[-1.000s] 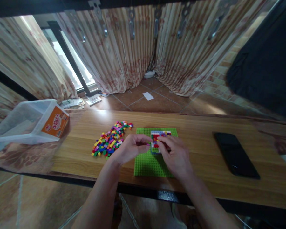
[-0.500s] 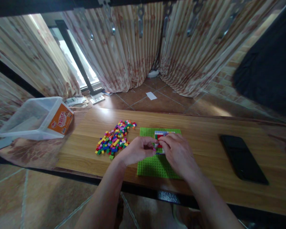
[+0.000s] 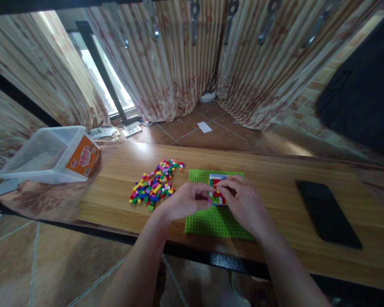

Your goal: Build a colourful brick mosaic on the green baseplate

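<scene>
A green studded baseplate (image 3: pixel 205 224) lies on the wooden table, bearing a low block of small toy bricks (image 3: pixel 218 176) in red, white, green and pale blue. My left hand (image 3: pixel 187 199) is at the block's left side, thumb and fingers curled around a small pink brick (image 3: pixel 209 200) near the thumb tip. From the right, my right hand (image 3: pixel 245 200) reaches over the block, thumb and index finger closed together on its upper face. Whatever those right fingertips hold is hidden. Left of the plate spreads a loose pile of multicoloured bricks (image 3: pixel 153 187).
At the right of the wooden table (image 3: pixel 275 183) lies a black phone (image 3: pixel 329 213). A clear plastic bin (image 3: pixel 35 170) with an orange label stands off the left end. Curtains (image 3: pixel 179 68) hang beyond, and metal hooks (image 3: pixel 194 25) dangle along the top.
My right fingertips have shifted slightly over the brick block, uncovering a little more of its red and yellow part. My left hand stays at the block's left side. The whole view has shifted slightly.
</scene>
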Demonstrator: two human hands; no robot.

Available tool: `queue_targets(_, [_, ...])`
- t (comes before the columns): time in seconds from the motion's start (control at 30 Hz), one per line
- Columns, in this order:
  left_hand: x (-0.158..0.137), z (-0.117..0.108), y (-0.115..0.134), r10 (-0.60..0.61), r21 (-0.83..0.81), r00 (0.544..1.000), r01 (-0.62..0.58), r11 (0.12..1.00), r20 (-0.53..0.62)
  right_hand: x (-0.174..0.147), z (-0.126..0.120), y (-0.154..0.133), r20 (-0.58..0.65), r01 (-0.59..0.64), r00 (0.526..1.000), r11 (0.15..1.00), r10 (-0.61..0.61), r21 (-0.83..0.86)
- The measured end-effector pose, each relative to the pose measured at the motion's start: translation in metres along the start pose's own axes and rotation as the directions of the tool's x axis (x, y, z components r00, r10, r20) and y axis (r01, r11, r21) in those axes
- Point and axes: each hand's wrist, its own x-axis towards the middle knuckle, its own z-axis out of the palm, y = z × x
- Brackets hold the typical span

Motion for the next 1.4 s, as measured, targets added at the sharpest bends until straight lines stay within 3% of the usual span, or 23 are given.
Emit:
queue_targets(0.43, [0.001, 0.0, -0.001, -0.004, 0.027, 0.999, 0.003, 1.0, 0.041, 0.007, 0.002, -0.004, 0.06, -0.054, 0.996, 0.985, 0.064, -0.161])
queue_targets(0.7, [0.001, 0.001, 0.0, -0.005, 0.027, 0.999, 0.004, 1.0, 0.054, 0.006, 0.007, -0.005, 0.024, -0.057, 0.998, 0.97, 0.065, -0.235])
queue_targets(0.87, [0.001, 0.0, 0.0, -0.006, 0.036, 0.999, 0.004, 0.999, 0.052, 0.006, 0.008, -0.006, -0.054, -0.126, 0.991, 0.979, 0.119, -0.163])
queue_targets(1.03, [0.001, 0.0, 0.001, -0.029, 0.053, 0.999, 0.027, 0.998, 0.041, 0.0, 0.006, -0.002, -0.077, -0.081, 0.994, 0.995, 0.077, -0.05])
queue_targets(1.27, [0.001, -0.001, 0.001, -0.03, 0.031, 0.997, 0.028, 0.999, 0.072, -0.004, -0.006, 0.007, 0.065, -0.031, 0.998, 0.992, 0.023, 0.124])
queue_targets(1.4, [0.0, -0.001, -0.001, -0.015, 0.046, 0.997, 0.011, 0.999, 0.081, -0.005, -0.005, 0.009, 0.061, -0.042, 0.998, 0.99, 0.034, 0.136])
